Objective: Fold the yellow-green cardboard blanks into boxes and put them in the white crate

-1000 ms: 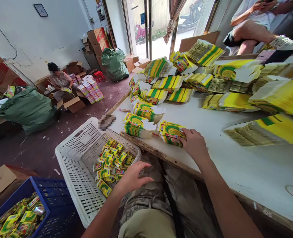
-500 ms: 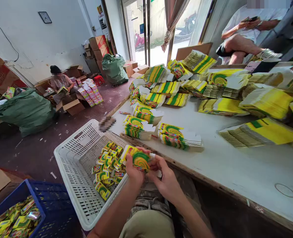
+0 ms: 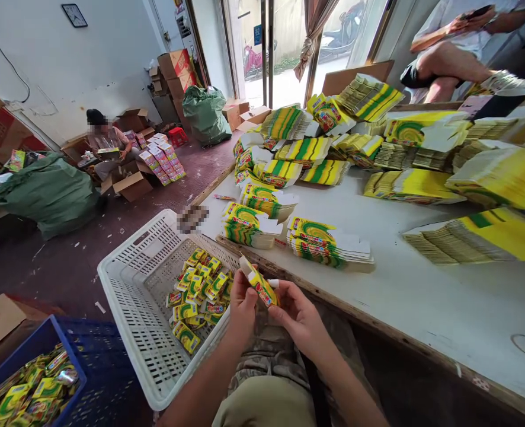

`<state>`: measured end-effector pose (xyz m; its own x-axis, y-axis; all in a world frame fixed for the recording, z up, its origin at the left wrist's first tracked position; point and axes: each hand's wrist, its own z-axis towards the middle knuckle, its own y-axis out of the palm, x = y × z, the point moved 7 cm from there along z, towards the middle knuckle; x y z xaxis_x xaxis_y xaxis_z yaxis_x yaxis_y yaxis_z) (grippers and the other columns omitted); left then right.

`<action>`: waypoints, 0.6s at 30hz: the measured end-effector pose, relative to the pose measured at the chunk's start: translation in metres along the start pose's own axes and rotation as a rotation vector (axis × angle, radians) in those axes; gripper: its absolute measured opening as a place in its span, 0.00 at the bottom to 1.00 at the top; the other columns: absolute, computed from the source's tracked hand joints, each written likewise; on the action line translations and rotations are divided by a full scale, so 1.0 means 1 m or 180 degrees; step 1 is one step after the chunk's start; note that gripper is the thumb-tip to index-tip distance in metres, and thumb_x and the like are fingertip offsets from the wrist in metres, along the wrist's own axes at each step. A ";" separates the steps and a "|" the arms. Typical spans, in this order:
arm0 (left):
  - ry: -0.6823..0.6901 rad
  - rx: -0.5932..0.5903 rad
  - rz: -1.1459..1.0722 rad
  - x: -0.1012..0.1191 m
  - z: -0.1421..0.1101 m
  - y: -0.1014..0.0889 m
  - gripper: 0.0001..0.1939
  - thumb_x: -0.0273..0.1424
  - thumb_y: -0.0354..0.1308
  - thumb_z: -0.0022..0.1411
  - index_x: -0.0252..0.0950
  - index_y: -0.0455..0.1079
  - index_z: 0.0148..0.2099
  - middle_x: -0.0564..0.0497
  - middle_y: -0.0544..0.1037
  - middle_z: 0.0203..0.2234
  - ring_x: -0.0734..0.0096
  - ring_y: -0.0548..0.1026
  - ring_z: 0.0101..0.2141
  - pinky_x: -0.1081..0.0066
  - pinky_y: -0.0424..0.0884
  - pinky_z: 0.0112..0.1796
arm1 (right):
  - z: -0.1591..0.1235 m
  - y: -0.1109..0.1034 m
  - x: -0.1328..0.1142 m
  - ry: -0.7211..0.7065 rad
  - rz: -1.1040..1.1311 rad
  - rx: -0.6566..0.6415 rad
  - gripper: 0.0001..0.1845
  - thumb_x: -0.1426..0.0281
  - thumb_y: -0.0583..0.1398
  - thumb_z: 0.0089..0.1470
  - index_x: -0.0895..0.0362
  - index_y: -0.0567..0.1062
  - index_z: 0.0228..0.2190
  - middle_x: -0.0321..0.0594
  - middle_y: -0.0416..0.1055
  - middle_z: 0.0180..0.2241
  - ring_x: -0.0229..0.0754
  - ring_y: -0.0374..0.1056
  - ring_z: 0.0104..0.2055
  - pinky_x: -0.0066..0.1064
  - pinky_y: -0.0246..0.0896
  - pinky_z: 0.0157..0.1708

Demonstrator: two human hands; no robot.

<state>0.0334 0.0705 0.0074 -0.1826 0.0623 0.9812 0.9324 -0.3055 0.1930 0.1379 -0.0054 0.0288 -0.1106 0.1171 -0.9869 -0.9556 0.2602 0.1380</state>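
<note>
Between my hands is a small yellow printed carton [image 3: 262,286], tilted with its narrow side up and a white flap standing out at its upper left end. My left hand [image 3: 243,305] grips it from the left, thumb on the near side. On its lower right end my right hand [image 3: 295,311] closes, with something white on one fingertip. To the left, a white plastic crate [image 3: 131,320] holds several filled yellow cartons [image 3: 195,290]. Stacks of flattened cartons [image 3: 327,243] lie on the table past my hands.
The table's wooden edge [image 3: 378,329] runs just beyond my hands. A blue crate [image 3: 98,356] of yellow packets stands at lower left. More carton piles [image 3: 298,148] cover the table's far side. One person [image 3: 106,142] sits by boxes; another person [image 3: 453,53] sits at upper right.
The carton has been turned from its broad spiral face to its narrow printed side, and now stands more closed up between my fingers. The view has shifted slightly.
</note>
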 end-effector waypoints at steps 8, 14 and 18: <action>0.0078 0.0407 -0.0322 0.017 0.007 -0.004 0.16 0.43 0.69 0.52 0.35 0.75 0.31 0.55 0.78 0.25 0.74 0.73 0.26 0.74 0.71 0.33 | -0.002 -0.003 -0.009 -0.0293 -0.0866 0.0274 0.13 0.60 0.55 0.63 0.56 0.74 0.37 0.40 0.75 0.32 0.42 0.70 0.33 0.29 0.66 0.34; 0.0115 -0.0649 0.0198 0.049 0.006 -0.008 0.26 0.50 0.65 0.55 0.37 0.77 0.48 0.45 0.82 0.41 0.58 0.79 0.42 0.64 0.73 0.44 | -0.010 -0.053 -0.039 -0.1195 -0.2103 0.0799 0.10 0.66 0.56 0.63 0.53 0.78 0.37 0.40 0.76 0.33 0.44 0.70 0.34 0.33 0.66 0.34; 0.0751 -0.1312 0.1340 0.082 -0.001 0.002 0.45 0.54 0.68 0.48 0.40 0.62 0.64 0.40 0.68 0.61 0.49 0.65 0.61 0.55 0.61 0.60 | -0.021 -0.046 -0.059 -0.1766 -0.3148 0.0821 0.11 0.73 0.56 0.63 0.50 0.79 0.37 0.38 0.77 0.33 0.47 0.68 0.39 0.43 0.60 0.48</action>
<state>0.0196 0.0742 0.0883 0.0659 -0.3395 0.9383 0.7513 -0.6019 -0.2706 0.1830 -0.0444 0.0791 0.8484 0.1409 -0.5103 -0.4672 0.6526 -0.5965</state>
